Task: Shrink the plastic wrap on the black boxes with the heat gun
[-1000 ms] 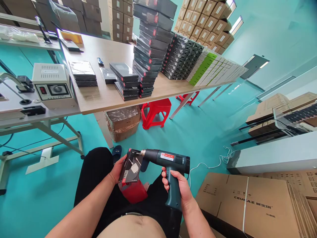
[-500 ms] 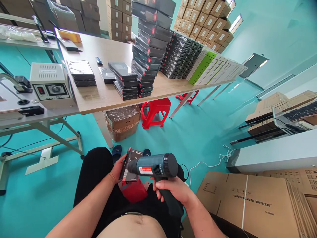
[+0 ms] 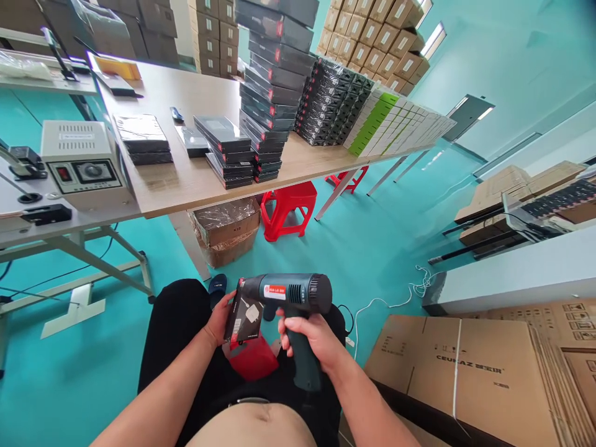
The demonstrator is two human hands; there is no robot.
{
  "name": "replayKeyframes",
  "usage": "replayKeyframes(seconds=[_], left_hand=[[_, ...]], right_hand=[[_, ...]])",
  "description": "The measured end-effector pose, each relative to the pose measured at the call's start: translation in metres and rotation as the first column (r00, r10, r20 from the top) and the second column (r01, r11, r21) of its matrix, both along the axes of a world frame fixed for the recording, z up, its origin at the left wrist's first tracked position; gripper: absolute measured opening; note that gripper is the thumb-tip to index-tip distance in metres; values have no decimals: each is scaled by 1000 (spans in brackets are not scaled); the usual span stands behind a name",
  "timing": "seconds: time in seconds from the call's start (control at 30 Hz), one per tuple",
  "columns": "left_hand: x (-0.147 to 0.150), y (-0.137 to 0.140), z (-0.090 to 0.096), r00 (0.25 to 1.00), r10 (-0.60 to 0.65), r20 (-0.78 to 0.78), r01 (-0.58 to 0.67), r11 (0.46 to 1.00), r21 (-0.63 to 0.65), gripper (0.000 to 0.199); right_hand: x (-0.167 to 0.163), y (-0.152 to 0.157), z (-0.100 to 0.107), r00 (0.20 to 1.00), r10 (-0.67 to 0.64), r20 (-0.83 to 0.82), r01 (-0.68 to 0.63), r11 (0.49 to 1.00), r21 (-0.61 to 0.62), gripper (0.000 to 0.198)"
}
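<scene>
My right hand point(image 3: 310, 338) is closed round the grip of a dark teal heat gun point(image 3: 291, 293) with a red label. Its nozzle points left, over the upper part of a small black box point(image 3: 246, 316) printed with a white picture. My left hand point(image 3: 221, 320) grips that box by its left side, above my lap. Whether the nozzle touches the box I cannot tell. Below the box, between my legs, part of a red seat point(image 3: 254, 359) shows.
Ahead, a wooden table point(image 3: 190, 189) carries a tall stack of black boxes point(image 3: 274, 81) and white-green cartons point(image 3: 395, 124). A red stool point(image 3: 291, 208) and a wrapped carton point(image 3: 228, 233) stand beneath. Flattened cardboard point(image 3: 447, 366) lies right; a control box point(image 3: 84, 164) stands left.
The heat gun's nozzle has risen from the middle of the box toward its top edge, uncovering the white picture. My right hand has shifted slightly left and up.
</scene>
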State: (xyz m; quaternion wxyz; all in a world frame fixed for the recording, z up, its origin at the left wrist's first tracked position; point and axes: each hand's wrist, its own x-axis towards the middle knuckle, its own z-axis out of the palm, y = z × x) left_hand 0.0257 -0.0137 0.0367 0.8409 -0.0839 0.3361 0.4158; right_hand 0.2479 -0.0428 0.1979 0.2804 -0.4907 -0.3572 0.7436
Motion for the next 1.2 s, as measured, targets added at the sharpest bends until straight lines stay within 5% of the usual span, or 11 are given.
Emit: replayKeyframes(seconds=[0.27,0.4,0.57,0.73,0.9,1.07,1.2], left_hand=[[-7,1,-8,999,-40,28,38,998,52,45],[-5,2,-8,1000,-14,25,13,999,35,46],[-4,4,-9,1000,15,26,-16,999,43,46],[-8,4,-14,1000,-5,25,2,995,98,47],[-12,3,-19,998,54,18,-56,988,143,50],[-11,5,-23,991,133,-29,-127,979,161,47],[-8,9,-24,969,236,-70,-222,960,172,38]], right_hand=[[25,25,-14,983,-155,95,154,988,12,32],[49,10,-16,990,33,135,-29,999,-31,32],[59,-12,-14,949,298,105,-279,946,-167,34],[54,-9,-20,988,55,147,-46,997,-67,36],[55,-19,-26,972,218,88,-204,968,-144,35],[57,-31,-32,993,27,117,-15,995,-100,35],[55,-37,-30,996,92,-20,-94,987,-132,35]])
